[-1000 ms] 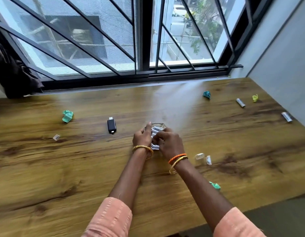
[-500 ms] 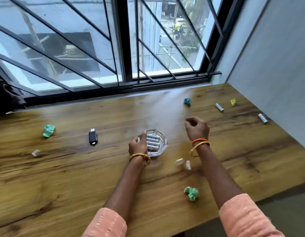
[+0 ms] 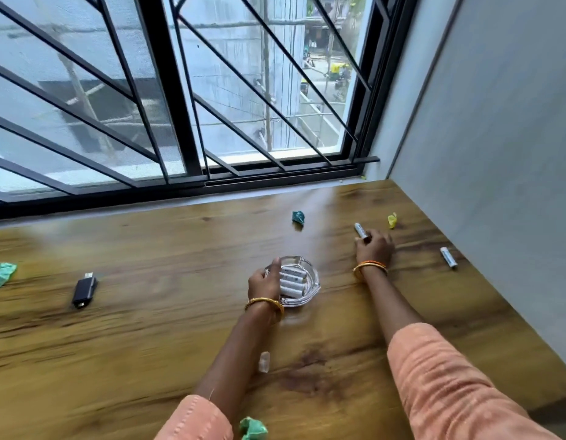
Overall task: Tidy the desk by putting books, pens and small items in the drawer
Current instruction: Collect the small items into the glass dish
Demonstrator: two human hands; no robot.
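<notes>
A clear glass dish with several white batteries lying in it stands mid-desk. My left hand grips its left rim, thumb up along the edge. My right hand is stretched far right, and its fingertips pinch the near end of a loose white battery lying on the wood. Another white battery lies further right, near the wall. No drawer is in view.
On the wooden desk lie a black USB stick, crumpled wrappers in teal, yellow and green, and a small clear piece. A barred window runs behind; a grey wall bounds the right side.
My right hand left the dish and reached right to the loose battery. My left hand stayed on the dish rim. The camera turned right and tilted up.
</notes>
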